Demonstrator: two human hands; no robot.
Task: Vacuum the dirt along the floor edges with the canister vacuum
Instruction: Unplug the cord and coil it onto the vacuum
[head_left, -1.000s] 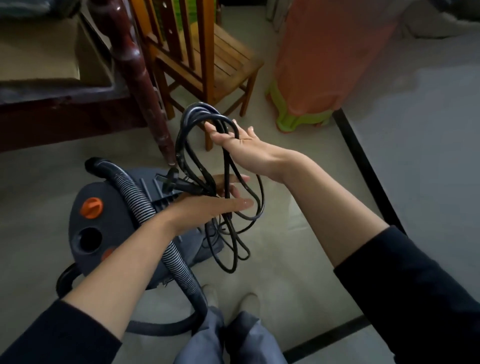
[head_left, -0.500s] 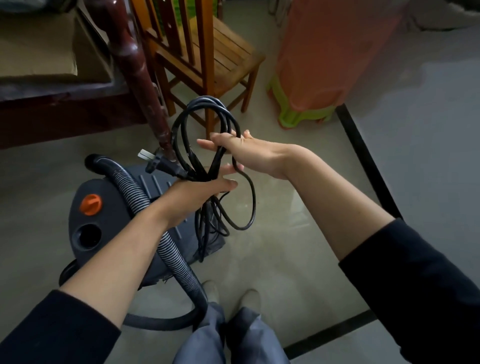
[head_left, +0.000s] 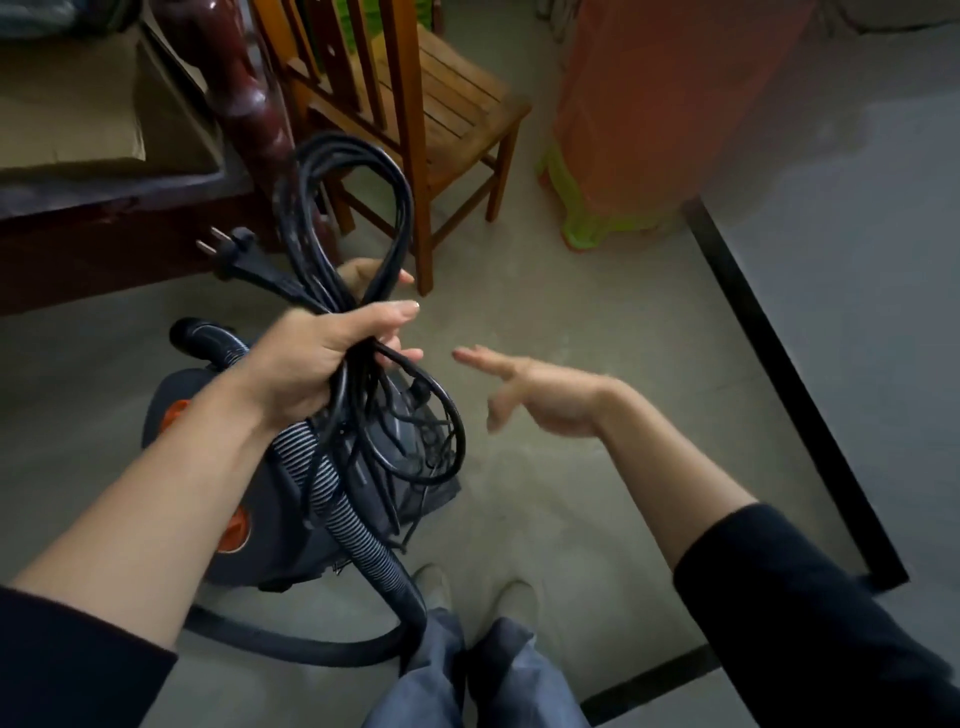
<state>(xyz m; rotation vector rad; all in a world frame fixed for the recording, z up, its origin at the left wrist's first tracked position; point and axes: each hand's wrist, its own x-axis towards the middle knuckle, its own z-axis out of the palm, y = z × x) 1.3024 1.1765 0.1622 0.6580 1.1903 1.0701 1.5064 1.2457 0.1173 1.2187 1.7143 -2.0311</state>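
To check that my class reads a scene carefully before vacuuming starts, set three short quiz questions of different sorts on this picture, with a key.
1. True or false: the right hand holds the coiled cord.
2. The plug is: A in a socket; B sticking out of the bundle, unplugged; C on the chair seat.
3. What stands on the floor below the left hand?
Key: 1 false, the left hand grips it; 2 B; 3 the canister vacuum.

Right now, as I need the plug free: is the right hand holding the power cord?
No, the right hand is open and apart from the power cord, which the left hand alone grips.
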